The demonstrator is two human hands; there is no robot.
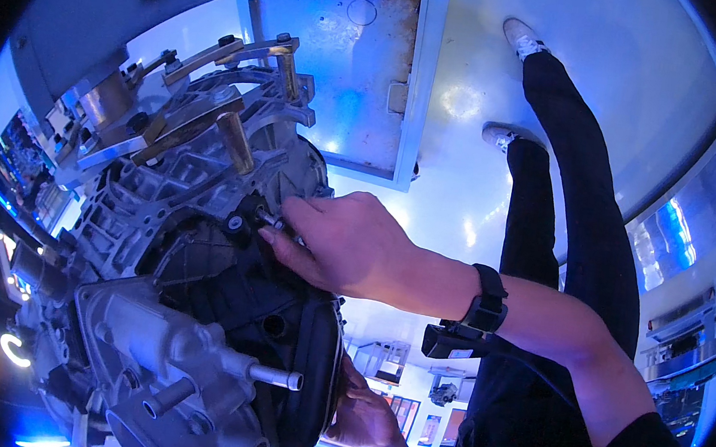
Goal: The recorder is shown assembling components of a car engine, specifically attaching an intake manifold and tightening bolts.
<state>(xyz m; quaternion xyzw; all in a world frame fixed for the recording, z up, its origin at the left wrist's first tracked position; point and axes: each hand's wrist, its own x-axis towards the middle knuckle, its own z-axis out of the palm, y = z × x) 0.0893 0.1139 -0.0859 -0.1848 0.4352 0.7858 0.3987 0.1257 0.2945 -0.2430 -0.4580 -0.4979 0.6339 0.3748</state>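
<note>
A large grey cast-metal engine fills the left side, mounted on metal brackets. A black plastic cover sits on its near right side. My right hand reaches over from the right, thumb and fingers pinched on a small metal bolt at the cover's upper edge, next to a black round-ended lug. Lower down, my left hand is pressed to the cover's right side, fingers curled against its edge; the fingertips are partly hidden behind it. A grey metal housing with pipe stubs stands in front of the cover.
Metal clamp arms rise above the engine at the upper left. A white-framed metal panel lies beyond it. My legs and shoes stand on the glossy floor at the right. A metal rack is at the far right.
</note>
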